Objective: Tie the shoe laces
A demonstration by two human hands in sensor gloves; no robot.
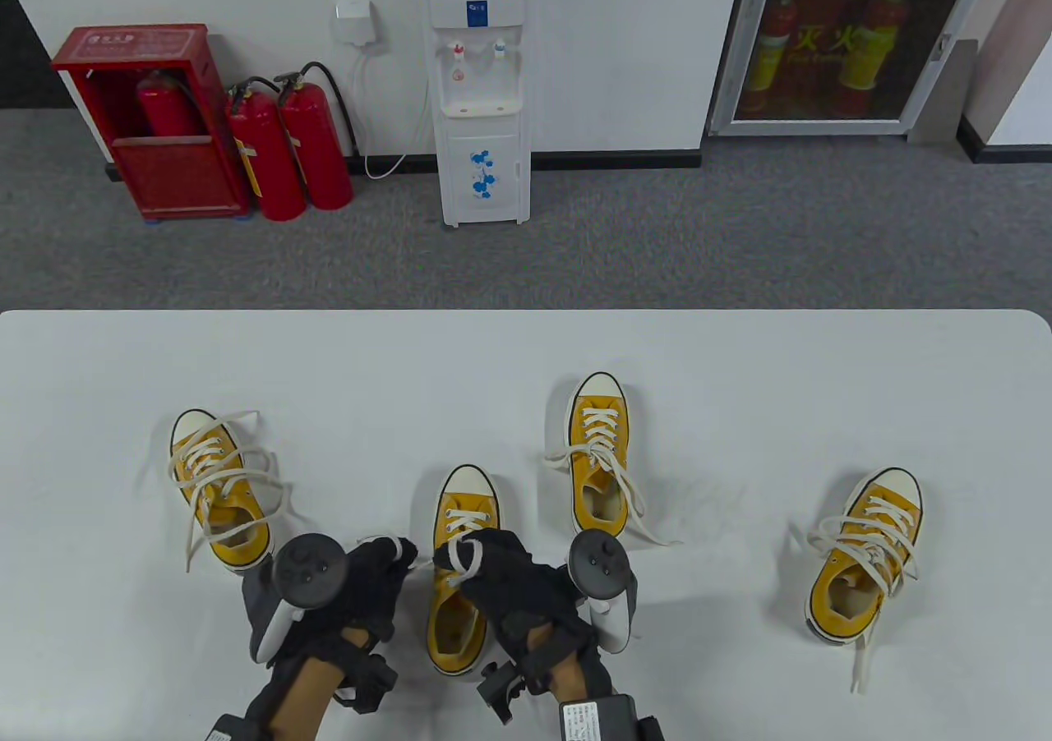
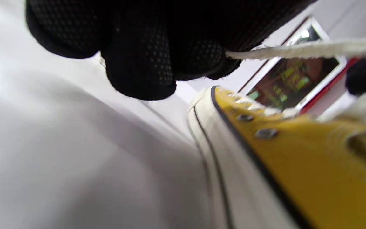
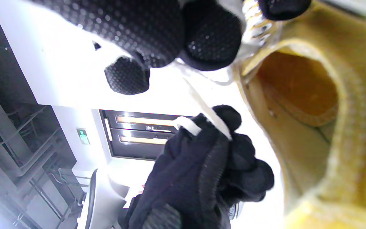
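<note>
So I've got four yellow canvas sneakers out on the white bench (image 1: 526,363). I'm on the near middle sneaker (image 1: 463,577), which sits close to my edge. My left hand (image 1: 374,568) is curled round one end of its white lace (image 1: 470,556), pinching it just left of the shoe, and my right hand (image 1: 501,573) has the other end looped over a finger right above the tongue. In the left wrist view the lace (image 2: 307,49) runs taut from my fingertips (image 2: 141,76) across the eyelets.

The other three: one far left (image 1: 218,490) with laces sprawled loose, one (image 1: 598,453) just behind and right of mine, one (image 1: 863,556) well apart on the right with a lace trailing toward the near edge.

Containers, all on the floor past the far edge: a red cabinet (image 1: 152,121) holding a fire extinguisher (image 1: 168,108), two more extinguishers (image 1: 288,149) beside it, and a water dispenser (image 1: 481,92). The far half of the bench is bare.
</note>
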